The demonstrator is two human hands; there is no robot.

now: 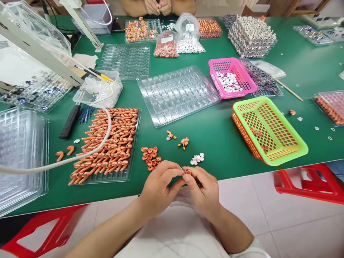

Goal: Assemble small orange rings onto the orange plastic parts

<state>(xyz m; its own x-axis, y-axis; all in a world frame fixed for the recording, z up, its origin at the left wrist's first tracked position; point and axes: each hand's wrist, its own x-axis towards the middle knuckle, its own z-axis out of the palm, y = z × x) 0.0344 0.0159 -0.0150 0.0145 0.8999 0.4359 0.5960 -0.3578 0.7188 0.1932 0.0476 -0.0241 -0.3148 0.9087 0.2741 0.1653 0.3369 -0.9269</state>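
My left hand [160,189] and my right hand [204,190] meet at the table's front edge, fingertips pinched around a small orange earbud shell [187,172]. The fingers cover most of it. Just beyond my left hand lies a cluster of round orange shell caps [151,156]. White oval pieces [197,158] sit past my right hand. Two small orange earbud parts with yellow bits, one [170,135] on the left and the other [184,142] nearer, lie farther back. On the left, a clear tray carries rows of orange stemmed earbud shells [107,139].
A green basket [301,145] and a pink basket [245,84] of white pieces stand right. A clear tray [177,95] lies mid-table. A pale hose [67,157] crosses the left. Across the table are a person's hands [158,6]. Stacked trays [24,157] stand far left.
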